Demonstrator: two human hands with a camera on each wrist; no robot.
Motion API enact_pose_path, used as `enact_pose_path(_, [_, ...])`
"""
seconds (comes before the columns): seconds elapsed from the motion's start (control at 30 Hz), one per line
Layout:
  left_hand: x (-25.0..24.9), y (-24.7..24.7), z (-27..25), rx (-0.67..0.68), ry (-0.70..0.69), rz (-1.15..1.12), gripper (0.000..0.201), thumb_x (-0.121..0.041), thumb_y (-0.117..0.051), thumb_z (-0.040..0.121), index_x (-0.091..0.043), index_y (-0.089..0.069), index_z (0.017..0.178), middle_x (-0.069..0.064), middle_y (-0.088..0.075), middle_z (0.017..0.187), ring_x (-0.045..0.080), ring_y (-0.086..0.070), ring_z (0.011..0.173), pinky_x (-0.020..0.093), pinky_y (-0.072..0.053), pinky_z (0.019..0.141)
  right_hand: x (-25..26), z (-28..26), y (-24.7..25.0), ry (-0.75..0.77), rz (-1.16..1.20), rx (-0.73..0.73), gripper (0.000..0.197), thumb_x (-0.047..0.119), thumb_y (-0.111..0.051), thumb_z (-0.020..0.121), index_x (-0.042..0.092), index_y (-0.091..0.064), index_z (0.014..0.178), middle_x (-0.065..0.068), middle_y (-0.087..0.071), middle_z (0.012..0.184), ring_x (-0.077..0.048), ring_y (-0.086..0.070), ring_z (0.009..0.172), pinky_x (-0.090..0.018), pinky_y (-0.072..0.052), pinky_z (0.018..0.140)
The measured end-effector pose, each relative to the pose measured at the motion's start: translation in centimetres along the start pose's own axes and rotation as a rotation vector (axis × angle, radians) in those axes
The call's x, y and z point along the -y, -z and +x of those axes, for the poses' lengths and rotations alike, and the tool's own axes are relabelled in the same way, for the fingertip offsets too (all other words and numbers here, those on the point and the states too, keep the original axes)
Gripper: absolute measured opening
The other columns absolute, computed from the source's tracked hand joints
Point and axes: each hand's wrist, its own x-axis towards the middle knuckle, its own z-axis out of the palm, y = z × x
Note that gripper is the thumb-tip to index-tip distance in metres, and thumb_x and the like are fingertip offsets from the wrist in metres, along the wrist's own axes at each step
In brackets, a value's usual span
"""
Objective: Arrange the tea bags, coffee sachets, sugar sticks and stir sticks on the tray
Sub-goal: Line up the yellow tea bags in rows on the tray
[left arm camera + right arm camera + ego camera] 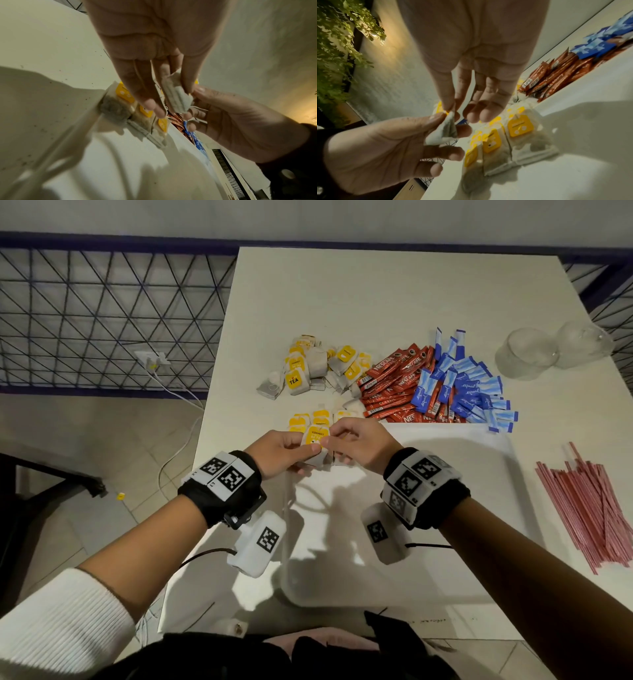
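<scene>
**Tea bag pinched over the tray**

White table (376, 302) carries a white tray (445, 508) nearest. Above its far left corner, left hand (281, 450) and right hand (359, 446) fingers both pinch one tea bag (315, 436). Beyond lie coffee sachets (387, 381) and sugar sticks (472, 385).

White table (376, 302), tiled floor (68, 440), mesh railing (102, 313)

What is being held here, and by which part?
A tea bag, held between both hands: the left hand pinches one side of the pouch, the right hand pinches its top edge by the yellow tag.
</scene>
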Motion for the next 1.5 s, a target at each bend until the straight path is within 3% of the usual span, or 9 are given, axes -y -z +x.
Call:
enact_pose_path(0.1, [0.9, 0.2, -0.5, -0.075, 0.004, 0.169, 0.018, -0.019, -0.061, 0.087, -0.019, -0.059, 0.070, 0.004, -0.048, 0.072, 0.011, -0.042, 0.065, 0.017, -0.037, 0.058, -0.1, 0.1, -0.8, -0.050, 0.022, 0.036, 0.025, 0.011, -0.066, 0.083, 0.020, -0.052, 0.064, 0.011, -0.049, 0.041, -0.001, -0.043, 0.035, -0.021, -0.034, 0.050])
enact_pose_path(0.2, [1.7, 0.3, -1.1, -0.076, 0.004, 0.204, 0.025, -0.019, -0.064, 0.086, -0.020, -0.056, 0.062, -0.005, -0.042, 0.060, 0.000, -0.039, 0.048, 0.012, -0.031, 0.053, 0.2, -0.1, -1.3, -0.096, 0.043, 0.108, 0.022, 0.004, -0.065, 0.082, 0.019, -0.054, 0.070, 0.002, -0.051, 0.056, -0.006, -0.045, 0.042, -0.026, -0.038, 0.049])
enact_pose_path(0.33, [2.4, 0.5, -1.7, -0.060, 0.011, 0.125, 0.015, -0.013, -0.062, 0.087, -0.016, -0.062, 0.073, -0.014, -0.041, 0.040, -0.001, -0.036, 0.039, 0.009, -0.027, 0.045, 0.4, -0.1, -1.8, -0.129, 0.089, 0.155, 0.021, -0.001, -0.066, 0.080, 0.014, -0.054, 0.071, -0.006, -0.053, 0.061, -0.015, -0.047, 0.051, -0.024, -0.040, 0.051])
enact_pose_path(0.47, [3.3, 1.2, -1.6, -0.112, 0.033, 0.118, 0.018, -0.014, -0.070, 0.081, -0.004, -0.056, 0.076, -0.002, -0.041, 0.057, 0.000, -0.035, 0.042, 0.011, -0.029, 0.047, 0.1, 0.3, -2.2, -0.125, 0.038, 0.133, 0.023, 0.003, -0.070, 0.077, 0.014, -0.052, 0.068, -0.002, -0.054, 0.053, -0.017, -0.045, 0.050, -0.021, -0.039, 0.047])
enact_pose_path(0.67, [4.2, 1.6, -1.2, -0.072, 0.126, 0.196, 0.019, -0.022, -0.077, 0.075, -0.020, -0.058, 0.071, -0.004, -0.057, 0.064, 0.009, -0.052, 0.061, 0.021, -0.042, 0.073, -1.0, 1.4, -3.1, -0.107, -0.127, 0.025, 0.027, 0.009, -0.074, 0.075, 0.020, -0.052, 0.062, 0.011, -0.053, 0.044, -0.007, -0.049, 0.049, -0.018, -0.041, 0.051])
enact_pose_path(0.87, [3.9, 2.0, -0.5, -0.162, 0.105, 0.466, 0.023, -0.030, -0.071, 0.080, -0.027, -0.052, 0.067, -0.013, -0.051, 0.066, 0.005, -0.048, 0.069, 0.002, -0.035, 0.056, -0.8, 2.6, -4.1, -0.135, -0.292, -0.033, 0.029, 0.013, -0.071, 0.075, 0.024, -0.049, 0.061, 0.001, -0.058, 0.072, -0.021, -0.060, 0.082, -0.028, -0.049, 0.075])
enact_pose_path(1.2, [3.8, 2.1, 0.6, -0.113, 0.153, 0.636, 0.031, -0.043, -0.070, 0.077, -0.027, -0.044, 0.070, -0.010, -0.050, 0.072, 0.014, -0.052, 0.080, 0.026, -0.040, 0.071, -0.5, 3.6, -4.8, -0.161, -0.304, -0.093, 0.028, 0.015, -0.070, 0.077, 0.024, -0.048, 0.062, -0.008, -0.061, 0.081, -0.029, -0.065, 0.088, -0.038, -0.053, 0.083])
enact_pose_path(1.33, [3.3, 2.1, 0.9, -0.144, 0.158, 0.653, 0.032, -0.042, -0.070, 0.077, -0.027, -0.043, 0.069, -0.009, -0.049, 0.072, 0.016, -0.052, 0.081, 0.028, -0.041, 0.075, -0.9, 3.6, -4.7, -0.135, -0.338, -0.119, 0.030, 0.018, -0.069, 0.078, 0.026, -0.045, 0.062, -0.002, -0.057, 0.073, -0.026, -0.062, 0.083, -0.033, -0.052, 0.079])
enact_pose_path(1.5, [2.8, 2.1, 0.7, -0.118, 0.182, 0.665, 0.037, -0.054, -0.068, 0.074, -0.025, -0.045, 0.070, -0.008, -0.052, 0.074, 0.017, -0.054, 0.082, 0.031, -0.045, 0.080, -0.4, 3.5, -4.0, -0.118, -0.399, -0.110, 0.022, 0.023, -0.067, 0.080, 0.018, -0.046, 0.084, -0.001, -0.050, 0.071, -0.026, -0.055, 0.081, -0.036, -0.048, 0.078])
